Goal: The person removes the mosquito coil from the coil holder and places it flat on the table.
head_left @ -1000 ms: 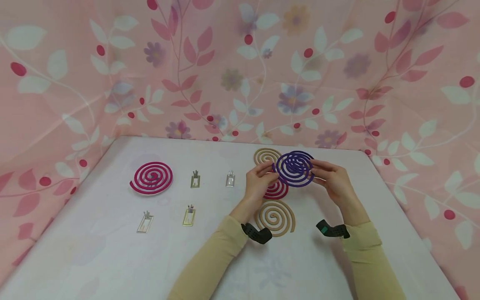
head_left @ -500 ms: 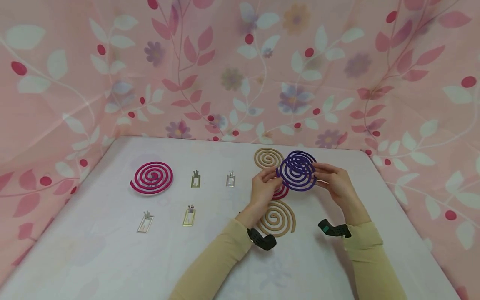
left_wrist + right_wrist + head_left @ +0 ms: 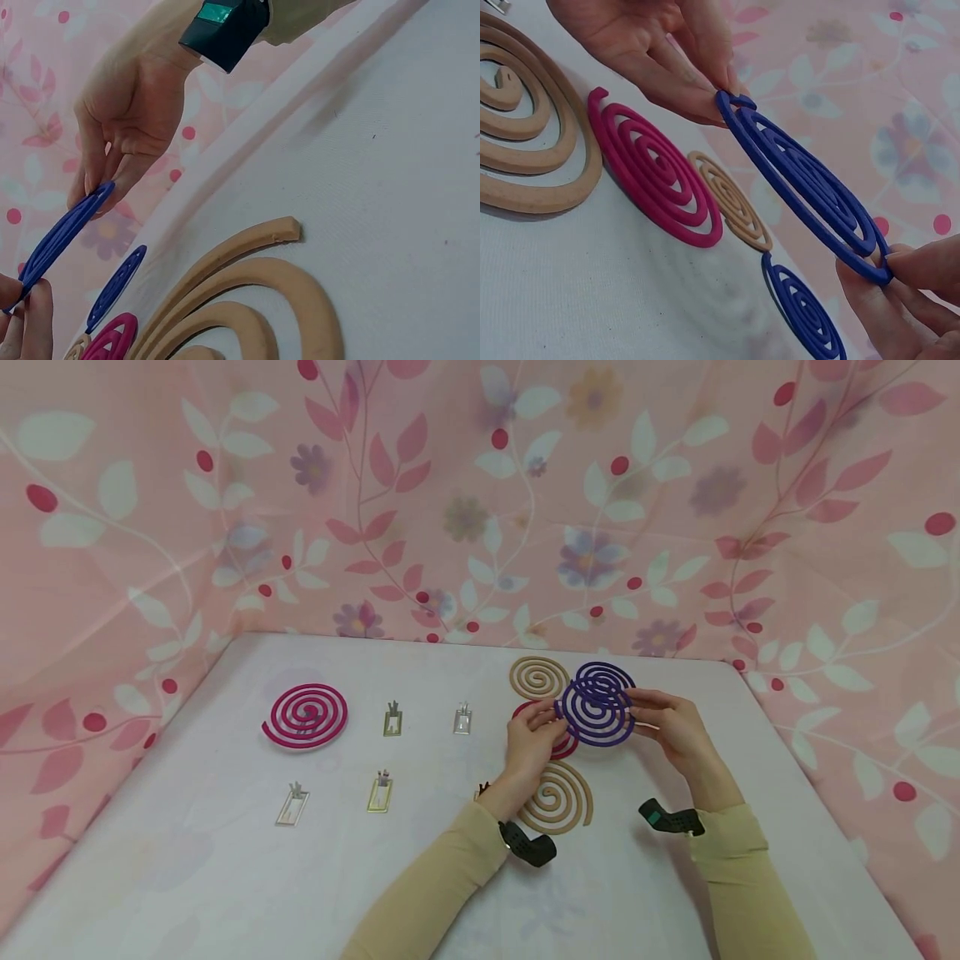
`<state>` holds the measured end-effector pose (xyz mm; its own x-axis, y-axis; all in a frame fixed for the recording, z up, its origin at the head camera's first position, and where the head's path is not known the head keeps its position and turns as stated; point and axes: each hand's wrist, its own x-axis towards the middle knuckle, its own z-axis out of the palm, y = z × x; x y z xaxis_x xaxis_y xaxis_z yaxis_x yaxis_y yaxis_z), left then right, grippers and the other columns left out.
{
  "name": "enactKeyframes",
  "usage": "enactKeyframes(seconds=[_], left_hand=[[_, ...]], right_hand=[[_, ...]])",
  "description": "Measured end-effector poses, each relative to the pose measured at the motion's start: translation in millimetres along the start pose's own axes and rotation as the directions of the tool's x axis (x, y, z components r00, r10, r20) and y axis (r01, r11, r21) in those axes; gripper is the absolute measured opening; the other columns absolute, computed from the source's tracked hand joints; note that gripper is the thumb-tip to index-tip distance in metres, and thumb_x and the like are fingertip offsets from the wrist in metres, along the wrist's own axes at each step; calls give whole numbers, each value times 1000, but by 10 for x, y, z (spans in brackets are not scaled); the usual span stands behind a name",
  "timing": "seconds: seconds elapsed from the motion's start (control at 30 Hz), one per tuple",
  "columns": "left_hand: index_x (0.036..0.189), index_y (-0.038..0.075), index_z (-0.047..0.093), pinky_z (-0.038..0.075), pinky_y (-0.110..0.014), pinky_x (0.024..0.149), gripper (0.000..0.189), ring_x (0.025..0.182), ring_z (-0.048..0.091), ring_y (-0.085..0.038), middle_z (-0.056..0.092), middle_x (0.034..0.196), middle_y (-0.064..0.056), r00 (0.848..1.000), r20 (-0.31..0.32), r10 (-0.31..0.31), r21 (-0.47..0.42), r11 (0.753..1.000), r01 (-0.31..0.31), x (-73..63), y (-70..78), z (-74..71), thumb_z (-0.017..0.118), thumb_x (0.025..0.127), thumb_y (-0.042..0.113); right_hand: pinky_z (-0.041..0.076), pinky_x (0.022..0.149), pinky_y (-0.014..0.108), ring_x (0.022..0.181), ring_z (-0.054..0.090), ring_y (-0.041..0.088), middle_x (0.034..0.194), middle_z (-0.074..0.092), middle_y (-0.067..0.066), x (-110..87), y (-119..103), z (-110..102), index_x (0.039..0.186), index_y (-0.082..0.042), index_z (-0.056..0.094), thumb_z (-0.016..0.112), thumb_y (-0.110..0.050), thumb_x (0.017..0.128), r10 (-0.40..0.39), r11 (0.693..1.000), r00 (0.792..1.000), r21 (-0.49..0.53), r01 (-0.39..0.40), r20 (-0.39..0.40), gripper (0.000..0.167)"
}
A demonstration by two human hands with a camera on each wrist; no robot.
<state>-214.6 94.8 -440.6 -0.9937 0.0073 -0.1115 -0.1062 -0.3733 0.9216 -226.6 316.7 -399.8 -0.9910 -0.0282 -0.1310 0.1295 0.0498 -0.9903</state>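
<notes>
A purple-blue mosquito coil (image 3: 784, 189) is held up off the table, pinched at opposite edges by both hands. My left hand (image 3: 532, 745) pinches its left edge, by the coil's outer end. On the opposite edge, the thumb and fingers of my right hand (image 3: 675, 731) hold it. A second purple-blue coil (image 3: 604, 667) lies on the table behind, partly overlapped by the held one in the head view. Below lie a red-pink coil (image 3: 656, 169), partly hidden by my left hand in the head view, a near tan coil (image 3: 550, 792) and a far tan coil (image 3: 537, 677).
At the left, a magenta coil (image 3: 306, 715) sits over a metal coil stand, which shows through it. Several small metal stands lie on the white tablecloth, among them a gold one (image 3: 380, 794) and a silver one (image 3: 462, 720). Another stand is mostly hidden by my left wrist.
Both hands have shifted the held purple-blue coil a little right and toward me. My left arm moved right, uncovering part of a stand by the wrist and more of the far tan coil.
</notes>
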Motion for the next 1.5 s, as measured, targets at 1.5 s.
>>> enactKeyframes(seconds=[1.5], left_hand=[[128, -10, 59, 58, -34, 90, 39, 93, 68, -15, 67, 121, -26, 987, 110, -117, -20, 993, 119, -44, -112, 34, 57, 89, -9]], right_hand=[[59, 80, 21, 90, 71, 1, 95, 75, -13, 30, 130, -240, 142, 13, 44, 63, -3, 96, 44, 999, 996, -24, -46, -78, 52]])
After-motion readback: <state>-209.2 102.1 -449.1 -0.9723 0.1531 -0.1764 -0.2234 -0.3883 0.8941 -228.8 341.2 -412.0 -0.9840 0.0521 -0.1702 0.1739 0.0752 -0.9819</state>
